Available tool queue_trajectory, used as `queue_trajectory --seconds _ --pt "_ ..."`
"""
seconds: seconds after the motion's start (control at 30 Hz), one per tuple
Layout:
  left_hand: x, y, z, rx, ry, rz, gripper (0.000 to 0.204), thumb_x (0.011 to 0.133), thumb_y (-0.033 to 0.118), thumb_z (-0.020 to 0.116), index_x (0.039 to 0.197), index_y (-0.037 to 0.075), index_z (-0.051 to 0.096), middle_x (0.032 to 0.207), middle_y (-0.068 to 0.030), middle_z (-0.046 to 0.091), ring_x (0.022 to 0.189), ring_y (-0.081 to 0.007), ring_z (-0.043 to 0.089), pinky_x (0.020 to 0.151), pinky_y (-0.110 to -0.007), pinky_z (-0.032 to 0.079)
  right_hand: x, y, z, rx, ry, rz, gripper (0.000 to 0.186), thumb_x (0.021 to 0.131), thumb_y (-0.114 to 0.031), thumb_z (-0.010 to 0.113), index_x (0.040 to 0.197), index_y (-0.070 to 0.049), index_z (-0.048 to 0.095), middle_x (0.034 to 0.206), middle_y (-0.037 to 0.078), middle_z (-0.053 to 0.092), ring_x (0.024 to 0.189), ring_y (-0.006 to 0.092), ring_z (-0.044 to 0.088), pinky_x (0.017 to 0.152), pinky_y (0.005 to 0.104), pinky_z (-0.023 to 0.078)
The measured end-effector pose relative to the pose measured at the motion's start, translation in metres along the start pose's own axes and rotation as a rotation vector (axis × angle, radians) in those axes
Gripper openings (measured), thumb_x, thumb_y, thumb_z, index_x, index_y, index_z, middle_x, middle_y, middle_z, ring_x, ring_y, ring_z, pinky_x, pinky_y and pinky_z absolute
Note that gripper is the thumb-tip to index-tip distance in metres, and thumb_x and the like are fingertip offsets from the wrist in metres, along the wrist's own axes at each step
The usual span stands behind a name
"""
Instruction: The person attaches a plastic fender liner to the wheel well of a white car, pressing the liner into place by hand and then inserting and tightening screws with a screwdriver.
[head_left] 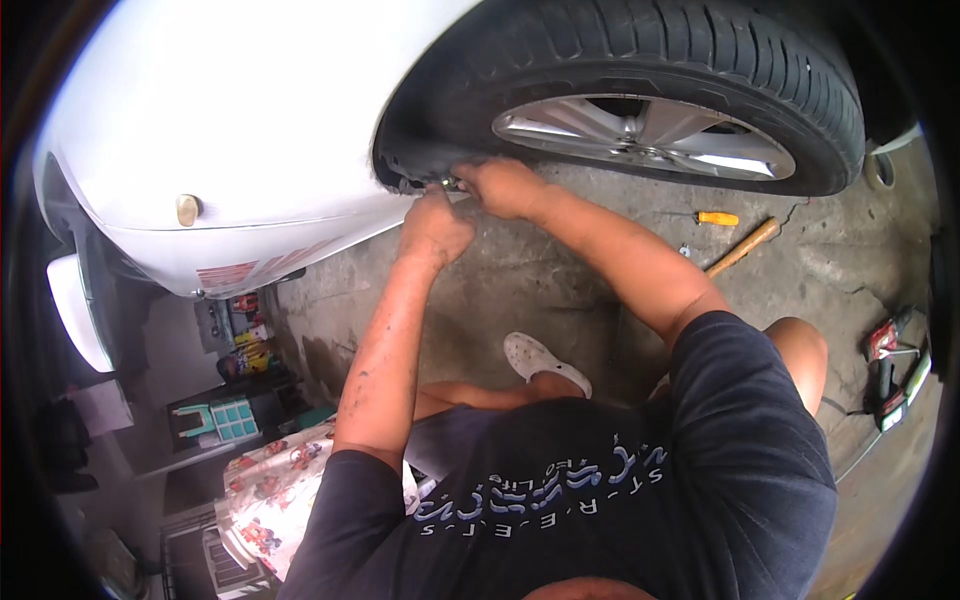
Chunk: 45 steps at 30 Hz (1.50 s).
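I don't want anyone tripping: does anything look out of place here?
Yes: a yellow-handled screwdriver and a wooden handle lie loose on the floor near the wheel, where someone might step on them.

Left hand (437,228): fingertips at the lower edge of the dark wheel arch (412,138); its grip is too small to make out
Right hand (503,187): just beside the left, fingers curled at the same edge
Wheel (632,135): black tire, silver spokes
Car (250,90): white, side mirror (78,312) at far left
Concrete floor (600,265): yellow-handled screwdriver (718,218) near a wooden handle (742,248); red-and-dark tool (884,342) well apart at right
Clog (540,362): pale, perforated, on a foot
Left background: patterned cloth (275,498), teal plastic piece (232,418)
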<state>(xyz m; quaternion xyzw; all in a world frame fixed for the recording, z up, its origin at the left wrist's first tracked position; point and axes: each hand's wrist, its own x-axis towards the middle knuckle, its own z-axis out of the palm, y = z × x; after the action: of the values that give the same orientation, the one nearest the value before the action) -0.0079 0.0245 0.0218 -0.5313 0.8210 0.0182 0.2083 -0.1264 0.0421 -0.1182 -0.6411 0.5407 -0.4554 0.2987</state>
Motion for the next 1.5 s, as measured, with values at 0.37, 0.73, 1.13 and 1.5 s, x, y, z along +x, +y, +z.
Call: queue_trajectory --seconds 0.37,0.73,1.13,1.5 --pt "-0.002 0.002 -0.001 0.017 0.006 0.001 0.069 0.087 0.025 0.074 0.136 -0.018 0.053 0.124 -0.0375 0.071 0.121 -0.0461 0.069 0.105 -0.05 0.056 -0.001 0.002 0.005 -0.142 0.093 -0.064 0.038 0.098 -0.014 0.058 0.136 -0.013 0.066 0.134 0.016 0.068 0.13 0.0374 0.065 0.106 0.0509 0.055" --pt "0.004 0.013 0.001 -0.012 0.037 0.025 0.064 0.092 0.033 0.068 0.13 -0.017 0.058 0.116 -0.0357 0.073 0.116 -0.0474 0.071 0.101 -0.051 0.056 0.001 0.006 0.015 0.06 -0.034 0.05 0.022 0.102 -0.017 0.061 0.116 -0.003 0.071 0.101 0.02 0.076 0.099 0.0413 0.075 0.088 0.0495 0.06" --pt "-0.003 0.0 -0.001 0.035 0.015 -0.011 0.069 0.087 0.026 0.074 0.136 -0.018 0.053 0.121 -0.0357 0.072 0.119 -0.0462 0.07 0.102 -0.05 0.057 0.003 -0.018 -0.019 -0.09 -0.152 0.092 0.032 0.098 -0.009 0.06 0.128 -0.01 0.07 0.118 0.022 0.075 0.118 0.0384 0.072 0.095 0.0499 0.057" --pt "0.0 -0.003 0.002 0.019 0.02 0.013 0.071 0.089 0.029 0.073 0.137 -0.02 0.052 0.12 -0.0376 0.072 0.118 -0.0472 0.071 0.103 -0.051 0.056 -0.001 -0.008 0.001 -0.243 0.094 -0.069 0.037 0.097 -0.011 0.056 0.134 -0.013 0.066 0.136 0.018 0.066 0.125 0.037 0.068 0.102 0.0485 0.058"
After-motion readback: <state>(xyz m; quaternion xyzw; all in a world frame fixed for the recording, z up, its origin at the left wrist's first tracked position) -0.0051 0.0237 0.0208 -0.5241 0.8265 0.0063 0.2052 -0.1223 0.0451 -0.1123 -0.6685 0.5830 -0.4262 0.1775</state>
